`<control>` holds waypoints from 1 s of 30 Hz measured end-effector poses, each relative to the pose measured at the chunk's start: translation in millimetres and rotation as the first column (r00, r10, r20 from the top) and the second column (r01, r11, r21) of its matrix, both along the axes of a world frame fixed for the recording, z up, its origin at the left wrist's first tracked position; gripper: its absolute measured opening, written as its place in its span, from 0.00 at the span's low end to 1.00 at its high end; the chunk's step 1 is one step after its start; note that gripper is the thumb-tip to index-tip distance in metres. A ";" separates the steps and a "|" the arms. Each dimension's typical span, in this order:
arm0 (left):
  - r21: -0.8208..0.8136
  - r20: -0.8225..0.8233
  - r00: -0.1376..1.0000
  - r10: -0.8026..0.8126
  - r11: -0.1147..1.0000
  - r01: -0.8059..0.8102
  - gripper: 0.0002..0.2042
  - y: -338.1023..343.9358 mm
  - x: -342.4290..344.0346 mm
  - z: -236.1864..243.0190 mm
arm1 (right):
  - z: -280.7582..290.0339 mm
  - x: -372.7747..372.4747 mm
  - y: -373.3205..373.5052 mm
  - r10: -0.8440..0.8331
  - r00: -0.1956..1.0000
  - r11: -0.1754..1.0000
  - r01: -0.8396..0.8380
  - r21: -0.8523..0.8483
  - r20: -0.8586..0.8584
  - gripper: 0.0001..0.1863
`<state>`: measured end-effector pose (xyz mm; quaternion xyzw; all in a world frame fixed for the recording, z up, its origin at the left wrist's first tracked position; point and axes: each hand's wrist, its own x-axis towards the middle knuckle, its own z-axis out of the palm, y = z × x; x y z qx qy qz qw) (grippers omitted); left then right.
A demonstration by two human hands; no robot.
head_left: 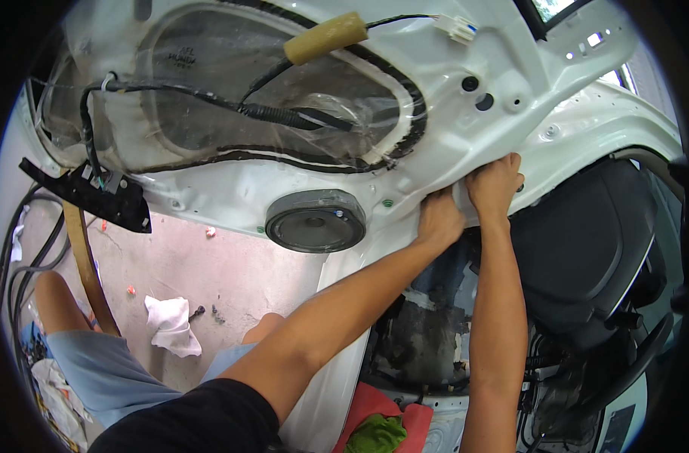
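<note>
We see both hands at the right edge of the white door shell [231, 192], trim off. Left hand [440, 219] and right hand [495, 185] sit side by side, touching, fingers curled over the clear plastic sheet [459, 198] at the shell's edge; each grip is closed on it. Round black speaker [315, 220] is just left of the hands. Black wiring harness [208, 98] runs farther left. White rag [171, 325] lies on the floor [231, 272], near left.
</note>
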<state>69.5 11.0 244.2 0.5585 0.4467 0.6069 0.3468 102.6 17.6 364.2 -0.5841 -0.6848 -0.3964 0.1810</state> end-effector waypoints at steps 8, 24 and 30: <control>-0.222 0.140 0.986 -0.092 0.968 0.121 0.31 0.7 1.5 25.4 | -1.9 -3.1 2.1 -0.019 1.000 0.999 0.019 0.026 0.006 0.17; -0.267 0.104 0.979 -0.177 0.943 0.199 0.27 8.6 -21.7 13.9 | 0.3 -0.8 0.5 0.044 0.999 0.999 -0.044 0.001 -0.001 0.15; -0.210 -0.039 0.956 -0.291 0.938 0.277 0.27 23.8 -21.5 11.9 | -7.3 0.3 9.6 0.067 0.993 0.991 -0.055 0.124 -0.096 0.17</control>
